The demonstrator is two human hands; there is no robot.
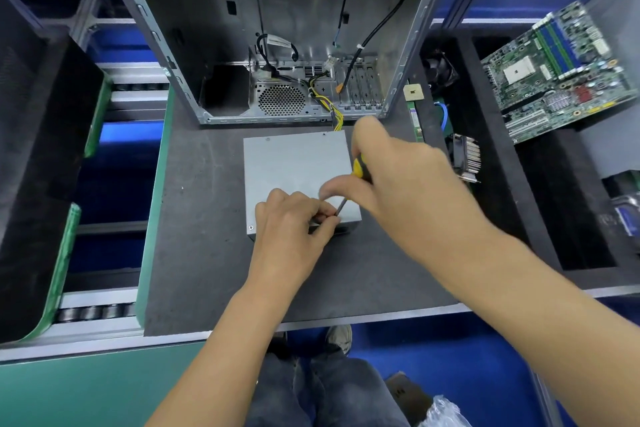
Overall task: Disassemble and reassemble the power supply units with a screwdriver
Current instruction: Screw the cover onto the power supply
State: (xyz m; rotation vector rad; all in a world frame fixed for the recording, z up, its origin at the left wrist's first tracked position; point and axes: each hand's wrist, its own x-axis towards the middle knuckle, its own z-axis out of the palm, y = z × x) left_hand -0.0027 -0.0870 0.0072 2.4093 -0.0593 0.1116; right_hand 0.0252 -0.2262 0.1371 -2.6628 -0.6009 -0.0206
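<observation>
We had the PSU [298,180] mid-desk, near the case [277,45]. Right hand [398,177] gripped the screwdriver [358,168], left hand [294,218] pinched at its tip, probably a screw. Looked like the near-right corner screw step; next needed the tip seated squarely.

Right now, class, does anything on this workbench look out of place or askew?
Yes: the green motherboard at the right leans tilted, one edge raised, rather than lying flat. The grey metal power supply box sits square on the dark mat.
</observation>
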